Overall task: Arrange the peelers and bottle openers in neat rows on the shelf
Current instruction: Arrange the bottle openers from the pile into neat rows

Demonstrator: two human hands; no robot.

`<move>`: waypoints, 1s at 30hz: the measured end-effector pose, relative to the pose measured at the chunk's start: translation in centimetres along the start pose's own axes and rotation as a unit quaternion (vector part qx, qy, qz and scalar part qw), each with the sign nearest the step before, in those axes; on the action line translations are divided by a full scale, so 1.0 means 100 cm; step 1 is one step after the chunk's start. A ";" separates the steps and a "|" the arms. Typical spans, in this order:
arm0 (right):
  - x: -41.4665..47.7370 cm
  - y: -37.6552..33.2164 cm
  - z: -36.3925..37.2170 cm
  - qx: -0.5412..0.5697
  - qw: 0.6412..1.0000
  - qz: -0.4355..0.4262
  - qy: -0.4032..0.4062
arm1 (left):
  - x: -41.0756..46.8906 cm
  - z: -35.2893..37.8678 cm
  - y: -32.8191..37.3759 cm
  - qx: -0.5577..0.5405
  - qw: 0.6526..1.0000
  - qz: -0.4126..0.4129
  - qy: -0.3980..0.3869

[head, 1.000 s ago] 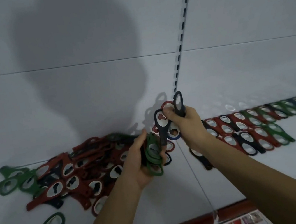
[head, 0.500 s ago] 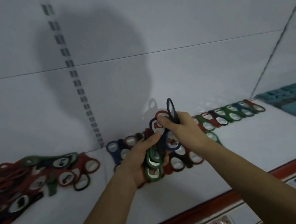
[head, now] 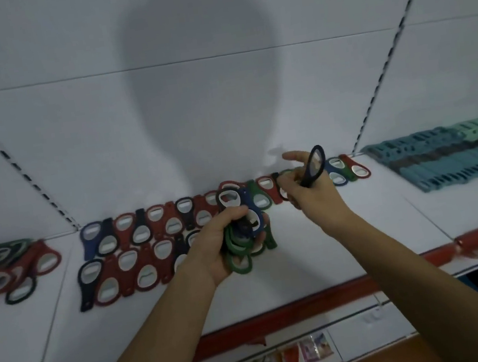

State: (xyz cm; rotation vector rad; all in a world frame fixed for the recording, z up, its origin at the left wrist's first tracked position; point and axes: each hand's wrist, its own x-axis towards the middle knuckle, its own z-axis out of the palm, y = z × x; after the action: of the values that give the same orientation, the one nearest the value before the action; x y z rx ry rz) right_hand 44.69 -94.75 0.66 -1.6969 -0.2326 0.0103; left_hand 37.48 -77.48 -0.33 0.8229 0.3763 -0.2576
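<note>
- Dark blue opener (head: 314, 168): pinched in right hand (head: 312, 194), above shelf (head: 346, 242) back edge.
- Left hand (head: 224, 240): grips opener bundle (head: 242, 229) mid-shelf.
- Two opener rows (head: 148, 238) lie leftward.

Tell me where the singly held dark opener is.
In the head view, right of centre: the right hand pinches the dark opener above the back row of openers, right of the bundle in the left hand.
</note>
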 end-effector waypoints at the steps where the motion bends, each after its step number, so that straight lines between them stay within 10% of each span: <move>1: -0.002 0.005 -0.009 0.008 1.000 0.005 0.001 | 0.001 0.000 -0.001 0.005 1.000 0.011 0.005; 21: -0.002 0.039 -0.070 -0.346 0.918 -0.028 -0.191 | 0.009 0.003 -0.003 0.008 0.998 0.058 0.019; 30: 0.002 0.046 -0.073 -0.297 0.919 -0.026 -0.256 | 0.005 -0.007 -0.003 0.101 0.991 0.083 0.020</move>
State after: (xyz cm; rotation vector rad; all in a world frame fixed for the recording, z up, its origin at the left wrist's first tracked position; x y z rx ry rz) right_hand 46.56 -102.47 -2.84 -2.2734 -0.7316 0.3846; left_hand 37.67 -77.19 -1.17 1.0544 0.3197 -0.1262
